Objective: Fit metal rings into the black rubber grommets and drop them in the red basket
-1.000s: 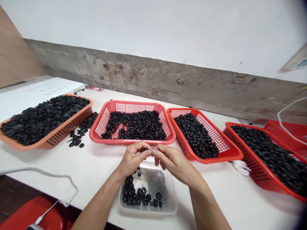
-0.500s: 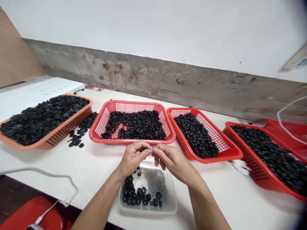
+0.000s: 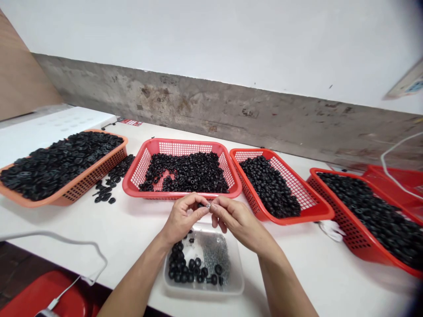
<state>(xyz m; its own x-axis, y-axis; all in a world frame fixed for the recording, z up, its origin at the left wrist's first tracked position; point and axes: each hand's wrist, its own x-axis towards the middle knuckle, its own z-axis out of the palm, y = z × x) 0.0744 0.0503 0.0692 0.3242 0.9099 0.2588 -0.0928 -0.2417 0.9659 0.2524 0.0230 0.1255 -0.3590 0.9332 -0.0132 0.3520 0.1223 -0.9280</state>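
Observation:
My left hand [image 3: 184, 216] pinches a small black part [image 3: 200, 205] between thumb and forefinger. Against it, the fingertips of my right hand [image 3: 234, 216] are closed on a tiny shiny metal piece [image 3: 208, 205]; its exact kind is too small to make out. Both hands meet above the far edge of a clear plastic box [image 3: 228, 288]. In that box lie round black knobs [image 3: 185, 270] on the left and front, and a heap of tiny silvery metal pieces [image 3: 216, 251] on the right. Just beyond my hands stands a red basket [image 3: 194, 194] of small black rings.
An orange basket [image 3: 95, 176] of flat black parts stands left, with loose black parts [image 3: 105, 193] beside it. Two more red baskets [image 3: 317, 215] [image 3: 360, 240] hold round black parts at right. A white cable [image 3: 66, 236] crosses the table's left front; a wall runs behind.
The metal piece between my fingertips shows a little more clearly now. My hands have barely shifted; baskets and box stay where they were.

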